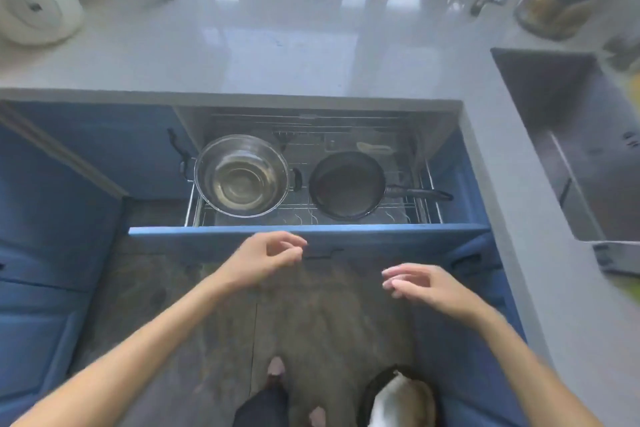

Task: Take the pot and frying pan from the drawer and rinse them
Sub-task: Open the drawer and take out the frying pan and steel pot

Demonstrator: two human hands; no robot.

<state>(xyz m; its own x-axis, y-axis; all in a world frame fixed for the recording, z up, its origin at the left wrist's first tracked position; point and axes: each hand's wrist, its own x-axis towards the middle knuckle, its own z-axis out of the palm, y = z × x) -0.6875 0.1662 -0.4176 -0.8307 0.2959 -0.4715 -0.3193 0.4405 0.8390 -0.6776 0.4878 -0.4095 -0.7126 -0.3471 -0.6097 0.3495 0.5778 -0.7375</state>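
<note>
Both hands empty, fingers loosely curled: right hand (424, 282) nearest, left hand (268, 255) just before the open drawer (308, 236) front. In the drawer's wire rack, one steel pot (241, 176) on the left, one dark frying pan (347, 184) on the right, just beside each other. Pot likely rigid, fairly light, slick; take its two side handles. Pan probably heavier; take its long handle, pointing right. One sink (540, 104) in the worktop (242, 55) at right; its contents are blurred.

No text, label, brand, number or sign can be read on anything in view.
</note>
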